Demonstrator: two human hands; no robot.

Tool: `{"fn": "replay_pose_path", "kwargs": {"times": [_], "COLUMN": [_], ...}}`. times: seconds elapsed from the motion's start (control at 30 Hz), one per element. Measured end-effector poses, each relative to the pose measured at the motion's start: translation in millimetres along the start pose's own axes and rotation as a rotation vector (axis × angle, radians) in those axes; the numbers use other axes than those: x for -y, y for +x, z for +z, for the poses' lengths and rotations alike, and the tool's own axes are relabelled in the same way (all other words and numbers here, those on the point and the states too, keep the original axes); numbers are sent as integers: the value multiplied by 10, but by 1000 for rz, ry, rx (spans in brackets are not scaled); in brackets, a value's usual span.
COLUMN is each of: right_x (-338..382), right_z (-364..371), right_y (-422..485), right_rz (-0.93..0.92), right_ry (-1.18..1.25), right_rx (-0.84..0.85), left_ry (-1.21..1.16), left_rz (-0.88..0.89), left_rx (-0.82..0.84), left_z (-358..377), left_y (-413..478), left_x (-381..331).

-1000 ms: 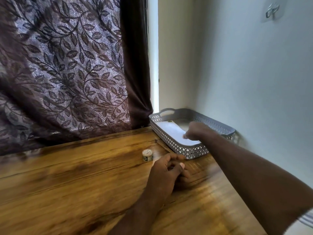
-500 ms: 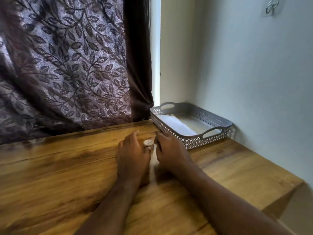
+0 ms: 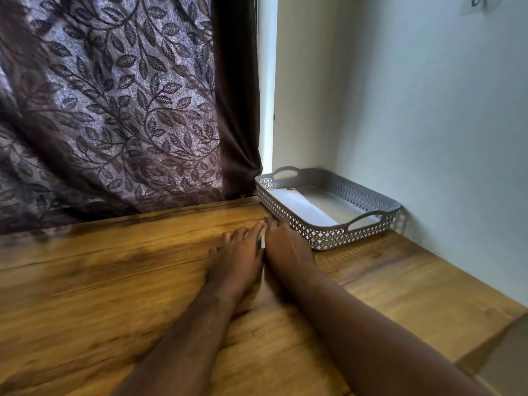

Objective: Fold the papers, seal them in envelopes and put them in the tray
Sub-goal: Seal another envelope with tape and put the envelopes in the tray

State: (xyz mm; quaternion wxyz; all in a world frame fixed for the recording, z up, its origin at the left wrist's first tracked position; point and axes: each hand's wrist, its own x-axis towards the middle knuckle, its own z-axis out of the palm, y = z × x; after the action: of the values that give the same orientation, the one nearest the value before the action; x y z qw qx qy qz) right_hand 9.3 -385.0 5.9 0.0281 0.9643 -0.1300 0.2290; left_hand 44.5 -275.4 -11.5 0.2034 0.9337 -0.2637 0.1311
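Note:
A grey perforated tray (image 3: 320, 238) stands in the table's far right corner against the wall. A white envelope (image 3: 297, 205) lies flat inside it along the left wall. My left hand (image 3: 237, 258) lies on the table just left of the tray, fingers stretched forward. My right hand (image 3: 285, 247) is pressed beside it, its fingertips tucked down near the tray's front corner. A thin sliver of the small tape roll (image 3: 259, 242) shows in the gap between the two hands; the rest is hidden. No loose paper is visible.
The wooden table (image 3: 114, 295) ends at a right edge near the lower right corner. A dark leaf-patterned curtain (image 3: 128, 110) hangs behind the table. A pale wall (image 3: 428, 124) rises right behind the tray.
My right hand left the tray, where the envelope stays, and came down beside my left hand. Both hands closed in over the tape roll, which is now nearly hidden.

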Motion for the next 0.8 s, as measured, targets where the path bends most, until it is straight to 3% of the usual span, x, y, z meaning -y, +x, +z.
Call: {"fn": "replay_pose_path", "kwargs": {"times": [0.23,0.4,0.57,0.8], "right_x": [34,23,56,-33], "right_z": [-15,-37,-39,-175], "right_y": [48,42,-4,-256], "right_rz": [65,61,43,-101], "right_ry": [-83,-95,-108,-120], "right_rx": [7,38,-44,-29], "left_ry": [-55,-228,-375,-463], "left_rz": [-17,-102,-167,-78], "left_rx": [-88,-141,-202,-261], "left_z": [25,4,-33,-118], "left_y": [39,78,108,90], "left_x": [7,23,95,74]}}
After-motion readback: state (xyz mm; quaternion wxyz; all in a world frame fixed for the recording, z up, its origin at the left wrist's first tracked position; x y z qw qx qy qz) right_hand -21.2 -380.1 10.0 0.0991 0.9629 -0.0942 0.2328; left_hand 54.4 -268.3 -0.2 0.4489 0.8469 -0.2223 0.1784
